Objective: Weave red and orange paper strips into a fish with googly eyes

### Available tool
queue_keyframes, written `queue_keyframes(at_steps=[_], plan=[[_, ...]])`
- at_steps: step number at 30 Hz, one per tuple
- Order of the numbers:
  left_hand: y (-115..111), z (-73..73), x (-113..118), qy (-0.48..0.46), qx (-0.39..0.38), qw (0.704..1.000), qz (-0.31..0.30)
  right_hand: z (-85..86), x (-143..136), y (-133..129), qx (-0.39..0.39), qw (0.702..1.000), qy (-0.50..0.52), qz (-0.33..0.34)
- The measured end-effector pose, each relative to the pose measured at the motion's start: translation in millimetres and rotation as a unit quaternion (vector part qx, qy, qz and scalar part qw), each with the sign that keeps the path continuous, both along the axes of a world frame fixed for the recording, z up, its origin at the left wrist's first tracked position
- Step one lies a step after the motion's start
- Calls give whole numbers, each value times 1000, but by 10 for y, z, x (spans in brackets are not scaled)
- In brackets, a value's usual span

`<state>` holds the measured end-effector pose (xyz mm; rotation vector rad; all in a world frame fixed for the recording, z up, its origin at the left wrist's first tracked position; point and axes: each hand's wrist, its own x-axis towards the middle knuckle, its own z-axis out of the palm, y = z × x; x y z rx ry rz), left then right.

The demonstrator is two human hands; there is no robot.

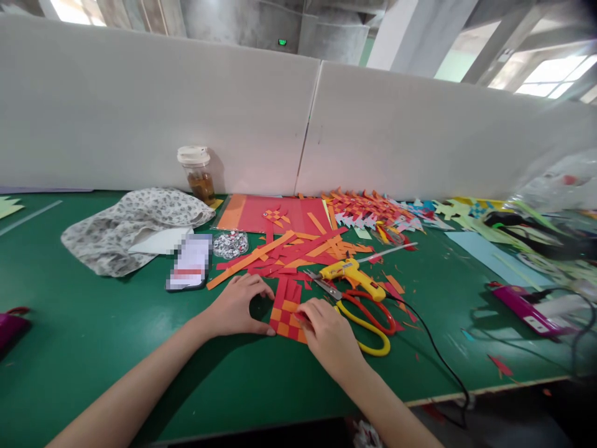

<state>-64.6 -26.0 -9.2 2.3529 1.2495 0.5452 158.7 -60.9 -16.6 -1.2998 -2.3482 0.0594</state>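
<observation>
A woven piece of red and orange paper strips (285, 318) lies on the green table between my hands, loose red ends pointing away from me. My left hand (240, 306) rests at its left edge, thumb and fingers apart in a curve, holding nothing. On the right side of the weave, my right hand (329, 333) has its fingers pinched on a red strip (301, 318). Just beyond lies a pile of loose red and orange strips (280, 254).
Scissors (368, 317) and a yellow glue gun (357, 277) lie right of the weave, a black cable trailing. Left are a phone (190, 264), a patterned cloth (135, 227) and a lidded cup (198, 174). A purple power strip (527, 311) sits far right.
</observation>
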Motion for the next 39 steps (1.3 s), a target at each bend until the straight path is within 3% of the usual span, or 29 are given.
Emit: queue_keyframes(at_steps=[6, 10, 15, 25, 39], plan=[[-9, 37, 2, -29, -1, 1000, -2, -7, 16, -11, 11, 1000, -11, 16], [-52, 68, 89, -69, 47, 996, 33, -13, 21, -11, 8, 1000, -16, 17], [-99, 69, 244, -21, 96, 995, 11, -41, 19, -18, 14, 999, -27, 17], [-67, 40, 279, -29, 49, 998, -6, -46, 2, -29, -3, 1000, -20, 21], [-80, 23, 295, -40, 62, 997, -18, 19, 6, -23, 53, 998, 15, 4]])
